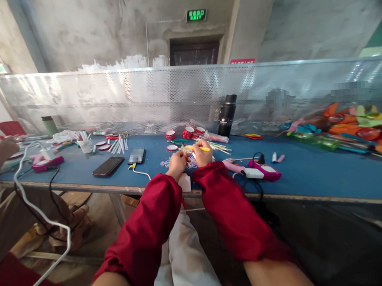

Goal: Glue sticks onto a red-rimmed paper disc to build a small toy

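Observation:
My right hand (pixel 202 153) is closed round a slim yellow pen-like tool (pixel 205 149), held over the blue table. Close beside it, my left hand (pixel 178 163) has its fingers pinched together; whatever small thing is between them cannot be made out. Thin, coloured scraps (pixel 165 163) lie around both hands. A bundle of thin pale sticks (pixel 222 147) lies just beyond my right hand. Below the hands, a piece of white paper (pixel 185 183) sits at the table's edge. Red-rimmed rolls (pixel 188 132) stand behind the hands.
Left on the blue table (pixel 158 146) are a black phone (pixel 108 166), a cabled device (pixel 136 155) and a cup of pens (pixel 85 144). A black thermos (pixel 227 115), a purple corded tool (pixel 267 171) and colourful balloons (pixel 350 127) are right. A co-worker's hand (pixel 2 151) shows far left.

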`<control>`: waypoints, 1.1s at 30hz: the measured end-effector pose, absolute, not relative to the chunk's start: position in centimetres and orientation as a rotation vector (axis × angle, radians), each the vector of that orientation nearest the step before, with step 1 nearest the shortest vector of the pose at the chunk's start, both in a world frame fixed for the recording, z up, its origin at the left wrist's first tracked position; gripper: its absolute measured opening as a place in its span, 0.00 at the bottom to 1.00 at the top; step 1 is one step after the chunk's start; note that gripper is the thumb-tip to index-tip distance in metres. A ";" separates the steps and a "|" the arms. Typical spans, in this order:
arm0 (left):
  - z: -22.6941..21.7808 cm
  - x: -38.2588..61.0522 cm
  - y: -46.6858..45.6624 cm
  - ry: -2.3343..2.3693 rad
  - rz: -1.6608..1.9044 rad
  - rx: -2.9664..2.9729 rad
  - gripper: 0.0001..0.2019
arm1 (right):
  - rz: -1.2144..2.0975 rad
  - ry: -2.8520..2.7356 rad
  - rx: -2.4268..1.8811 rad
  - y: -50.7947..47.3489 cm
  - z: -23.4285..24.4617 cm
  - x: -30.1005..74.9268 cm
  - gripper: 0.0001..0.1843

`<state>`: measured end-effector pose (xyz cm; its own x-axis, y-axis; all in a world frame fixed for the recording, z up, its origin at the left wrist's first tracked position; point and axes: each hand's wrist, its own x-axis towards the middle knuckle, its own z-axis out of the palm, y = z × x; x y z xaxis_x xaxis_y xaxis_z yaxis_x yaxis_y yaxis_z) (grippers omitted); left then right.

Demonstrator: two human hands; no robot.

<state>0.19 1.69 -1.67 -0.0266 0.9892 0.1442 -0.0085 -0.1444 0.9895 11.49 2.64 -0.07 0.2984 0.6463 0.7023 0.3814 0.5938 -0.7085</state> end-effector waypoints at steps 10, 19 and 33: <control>-1.5 0.1 1.4 1.212 1.267 1.349 0.14 | 0.215 -1.316 -0.998 2.3 0.2 11.5 0.14; -1.4 0.2 1.4 1.229 1.273 1.357 0.13 | 0.260 -1.332 -0.974 2.6 0.0 11.4 0.14; -1.4 0.1 1.4 1.232 1.249 1.364 0.14 | 0.294 -1.301 -0.981 3.2 -0.3 11.6 0.14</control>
